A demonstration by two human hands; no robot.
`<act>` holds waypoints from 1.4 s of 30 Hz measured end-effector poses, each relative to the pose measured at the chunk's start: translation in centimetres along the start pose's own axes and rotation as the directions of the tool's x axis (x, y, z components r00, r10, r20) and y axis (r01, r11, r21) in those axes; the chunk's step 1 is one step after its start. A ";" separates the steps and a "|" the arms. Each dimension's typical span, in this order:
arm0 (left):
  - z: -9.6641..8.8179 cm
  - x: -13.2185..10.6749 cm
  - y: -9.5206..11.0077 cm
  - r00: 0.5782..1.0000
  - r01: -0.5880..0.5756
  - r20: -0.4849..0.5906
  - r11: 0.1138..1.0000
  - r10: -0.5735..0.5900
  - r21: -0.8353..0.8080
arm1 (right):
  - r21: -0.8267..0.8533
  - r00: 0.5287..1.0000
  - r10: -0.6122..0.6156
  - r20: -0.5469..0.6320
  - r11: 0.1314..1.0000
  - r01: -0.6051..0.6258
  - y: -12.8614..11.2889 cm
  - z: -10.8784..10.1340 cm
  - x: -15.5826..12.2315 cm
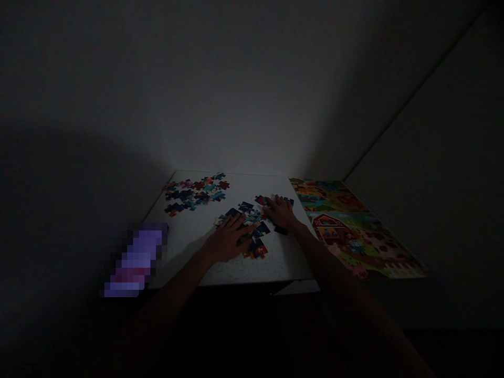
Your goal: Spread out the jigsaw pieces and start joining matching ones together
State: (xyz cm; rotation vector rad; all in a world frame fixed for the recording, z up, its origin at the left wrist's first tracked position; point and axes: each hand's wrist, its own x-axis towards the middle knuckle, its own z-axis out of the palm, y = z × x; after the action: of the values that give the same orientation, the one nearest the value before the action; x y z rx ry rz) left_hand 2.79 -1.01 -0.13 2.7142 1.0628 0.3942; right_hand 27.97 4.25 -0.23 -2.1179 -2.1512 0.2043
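In dim light, jigsaw puzzle pieces [260, 229] lie in a loose cluster on a white tabletop [185, 231]. My left hand [226, 240] rests on the left side of this cluster, palm down, its fingers spread over several pieces. My right hand [281, 212] lies on the pieces at the cluster's right side, fingers spread. Dark blue pieces show around its fingertips and a dark one below its palm. Parts of the pieces under both hands are hidden.
Another heap of jigsaw pieces [197, 193] lies at the table's back left. Two colourful pictures, one a farm scene [350, 244], cover the right side. A blurred-out purple screen [137, 260] is at the left edge. A pale wall [232, 121] rises behind the table.
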 end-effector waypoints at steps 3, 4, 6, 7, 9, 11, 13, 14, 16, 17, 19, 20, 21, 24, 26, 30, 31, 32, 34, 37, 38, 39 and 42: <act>0.3 0.1 -0.3 1.000 -0.005 -0.019 1.000 0.005 0.003 | 0.012 0.999 -0.012 -0.032 1.000 0.012 0.3 0.0 -0.9; 0.4 0.1 -0.4 1.000 -0.004 -0.021 1.000 0.004 0.004 | 0.014 0.999 -0.021 -0.043 1.000 0.022 0.4 0.1 -1.3; 0.6 0.3 -0.6 1.000 0.005 -0.015 1.000 -0.005 0.002 | 0.020 0.997 -0.041 -0.067 0.999 0.042 0.7 0.2 -2.0; 0.6 0.4 -0.6 1.000 0.014 -0.008 1.000 -0.014 0.002 | 0.026 0.995 -0.049 -0.082 0.998 0.052 0.8 0.3 -2.4; 0.6 0.7 -0.6 0.999 0.034 0.023 0.999 -0.034 0.007 | 0.043 0.992 -0.063 -0.114 0.997 0.069 1.1 0.6 -3.3; 0.5 1.1 -0.6 0.997 0.052 0.054 0.999 -0.053 0.013 | 0.059 0.988 -0.071 -0.136 0.995 0.079 1.2 0.9 -4.2; 0.3 1.6 -0.4 0.994 0.070 0.080 0.998 -0.070 0.012 | 0.065 0.987 -0.068 -0.144 0.995 0.078 1.1 1.0 -5.0; 0.2 1.9 -0.3 0.992 0.080 0.093 0.997 -0.081 0.009 | 0.063 0.988 -0.061 -0.143 0.995 0.071 1.0 1.1 -5.3; 0.1 2.6 -0.1 0.988 0.105 0.113 0.994 -0.105 0.004 | 0.059 0.991 -0.033 -0.131 0.997 0.041 0.7 1.0 -6.0; 0.0 2.9 0.0 0.987 0.116 0.115 0.993 -0.116 0.005 | 0.059 0.993 -0.011 -0.121 0.998 0.019 0.4 0.9 -6.4; 0.1 3.5 0.0 0.986 0.131 0.104 0.991 -0.131 0.008 | 0.069 0.995 0.038 -0.097 0.997 -0.032 -0.1 0.7 -7.0; 0.3 3.7 0.0 0.986 0.136 0.094 0.991 -0.137 0.009 | 0.075 0.994 0.061 -0.088 0.996 -0.055 -0.4 0.5 -7.3; 0.4 3.9 0.0 0.987 0.140 0.083 0.990 -0.141 0.011 | 0.081 0.993 0.081 -0.083 0.994 -0.074 -0.6 0.4 -7.6; 0.9 4.5 -0.3 0.988 0.143 0.062 0.990 -0.143 0.008 | 0.091 0.990 0.111 -0.085 0.991 -0.103 -1.4 0.2 -8.3; 1.1 4.7 -0.5 0.988 0.142 0.054 0.990 -0.143 0.010 | 0.097 0.990 0.112 -0.087 0.990 -0.104 -1.7 0.2 -8.8; 1.3 5.5 -0.5 0.986 0.149 0.073 0.989 -0.150 0.022 | 0.101 0.991 0.102 -0.089 0.991 -0.093 -2.3 0.4 -9.4; 1.3 5.7 -0.5 0.985 0.154 0.081 0.988 -0.156 0.027 | 0.103 0.991 0.100 -0.090 0.991 -0.091 -2.5 0.4 -9.6; 1.3 5.9 -0.5 0.983 0.161 0.089 0.986 -0.163 0.032 | 0.107 0.991 0.100 -0.092 0.990 -0.090 -2.7 0.4 -9.7; 1.4 6.4 -0.4 0.980 0.173 0.094 0.984 -0.176 0.042 | 0.114 0.992 0.092 -0.091 0.990 -0.081 -3.2 0.4 -10.1; 1.6 7.3 -0.3 0.981 0.170 0.090 0.984 -0.174 0.055 | 0.097 0.992 0.068 -0.105 0.994 -0.057 -4.3 0.6 -11.0; 1.7 7.6 -0.3 0.981 0.166 0.090 0.984 -0.171 0.060 | 0.084 0.991 0.062 -0.116 0.995 -0.053 -4.7 0.7 -11.2; 1.7 7.9 -0.2 0.981 0.163 0.092 0.984 -0.169 0.066 | 0.072 0.990 0.061 -0.127 0.996 -0.053 -5.1 0.8 -11.5; 2.0 8.9 -0.1 0.978 0.165 0.113 0.983 -0.173 0.077 | 0.065 0.987 0.081 -0.136 0.995 -0.072 -6.2 1.2 -12.1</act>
State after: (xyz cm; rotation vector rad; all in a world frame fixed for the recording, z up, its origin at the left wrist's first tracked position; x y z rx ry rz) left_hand 9.67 4.96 -0.51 2.6389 1.2823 0.1693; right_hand 21.84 -7.91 -0.19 -2.1164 -1.9648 0.1218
